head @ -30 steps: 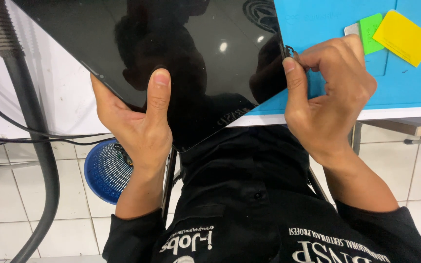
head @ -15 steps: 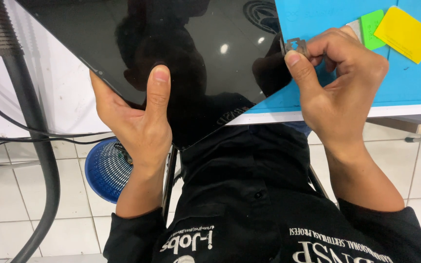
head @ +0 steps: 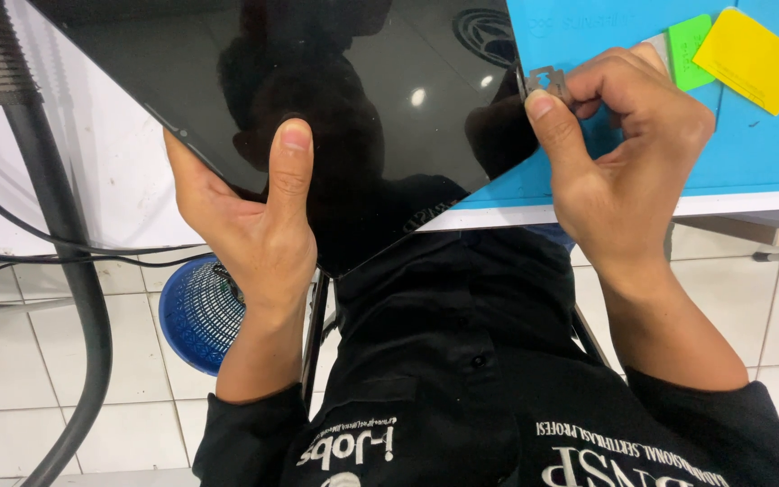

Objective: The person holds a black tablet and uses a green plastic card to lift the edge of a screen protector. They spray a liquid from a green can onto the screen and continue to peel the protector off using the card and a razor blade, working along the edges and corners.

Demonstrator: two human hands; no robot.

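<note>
A grey hose [head: 56, 207] hangs at the far left above the tiled floor, with a blue basket [head: 196, 311] below. The left hand [head: 259, 225] grips the lower left edge of a black glossy screen panel [head: 317, 99], thumb flat on the glass, fingers closed underneath. The panel juts over the edge of the bench [head: 741, 203], which is covered by a blue mat [head: 768, 144]. The right hand [head: 624, 153] pinches a small metal tool [head: 547, 81] against the panel's right edge. A green card [head: 689, 50] and a yellow card [head: 750, 59] lie beyond.

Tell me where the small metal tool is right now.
Head view, upper right: the small metal tool is pinched in the right hand, against the black tablet's right edge.
</note>
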